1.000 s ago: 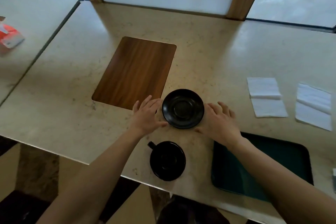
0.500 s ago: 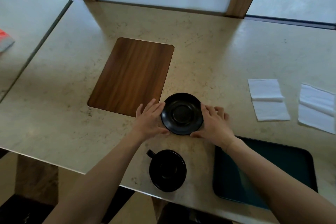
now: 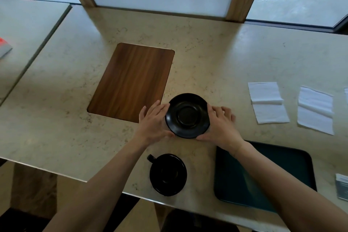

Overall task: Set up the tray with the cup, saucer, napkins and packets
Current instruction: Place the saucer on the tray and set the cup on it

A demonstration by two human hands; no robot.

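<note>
Two hands frame your work on the pale marbled stone counter [image 3: 216, 58]. Far left lies a rectangular brown wooden board [image 3: 131, 83]; near right, your forearm crosses the dark green rectangular tray [image 3: 293, 167]. Two white folded paper napkins [image 3: 267, 105] lie at right, well apart from the tray. Your left hand [image 3: 153, 124] and right hand [image 3: 221, 126] grip the round black saucer [image 3: 187, 115] by opposite rims, fingers curled around its edges. The black handled cup [image 3: 168, 174] stands nearer you, between board and tray.
</note>
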